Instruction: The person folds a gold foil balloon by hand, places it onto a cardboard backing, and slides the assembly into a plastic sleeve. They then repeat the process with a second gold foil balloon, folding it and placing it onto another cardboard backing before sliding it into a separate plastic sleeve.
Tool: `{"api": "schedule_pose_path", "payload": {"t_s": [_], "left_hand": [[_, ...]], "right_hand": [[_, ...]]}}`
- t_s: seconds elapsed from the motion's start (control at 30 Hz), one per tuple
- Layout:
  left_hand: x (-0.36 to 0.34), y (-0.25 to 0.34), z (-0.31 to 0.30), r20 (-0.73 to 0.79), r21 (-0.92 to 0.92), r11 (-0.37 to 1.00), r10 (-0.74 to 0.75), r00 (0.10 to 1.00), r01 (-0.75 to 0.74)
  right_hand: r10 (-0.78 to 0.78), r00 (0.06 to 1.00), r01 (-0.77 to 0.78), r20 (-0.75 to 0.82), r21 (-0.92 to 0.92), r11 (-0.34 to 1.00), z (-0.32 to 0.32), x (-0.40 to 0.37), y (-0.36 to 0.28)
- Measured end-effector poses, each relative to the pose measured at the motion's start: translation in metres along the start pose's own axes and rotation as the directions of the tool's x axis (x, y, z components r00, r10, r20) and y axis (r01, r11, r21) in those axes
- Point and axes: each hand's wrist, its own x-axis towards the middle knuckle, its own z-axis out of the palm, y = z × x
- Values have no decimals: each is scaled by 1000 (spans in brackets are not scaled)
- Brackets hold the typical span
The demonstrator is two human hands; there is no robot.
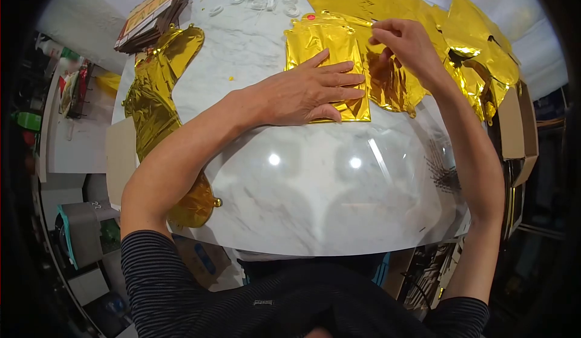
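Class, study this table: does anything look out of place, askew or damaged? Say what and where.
One gold foil balloon lies along the table's left edge and droops over it. White scraps lie scattered at the far side. The foil sheet under the left hand lies flat; no tear shows.

No legible text or labels

The dark, finely striped knit top (290, 305) has short sleeves (151, 265) ending above the elbows, well back from the fingers (345, 79). Forearms, left hand (305, 93) and right hand (405, 44) are uncovered.
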Motion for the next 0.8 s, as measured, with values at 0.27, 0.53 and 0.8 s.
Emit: {"api": "schedule_pose_path", "payload": {"t_s": [0.27,0.53,0.8], "left_hand": [[-1,0,-1,-9,-14,1000,-5,1000,5],[-1,-1,2,-20,-1,1000,1,1000,-1],[-14,-13,-13,-527,-461,878,-389,756,131]], "right_hand": [[183,937,-228,296,125,966,10,27,-2],[192,905,-293,380,229,928,18,34,2],[133,939,-219,317,253,942,16,29,1]]}}
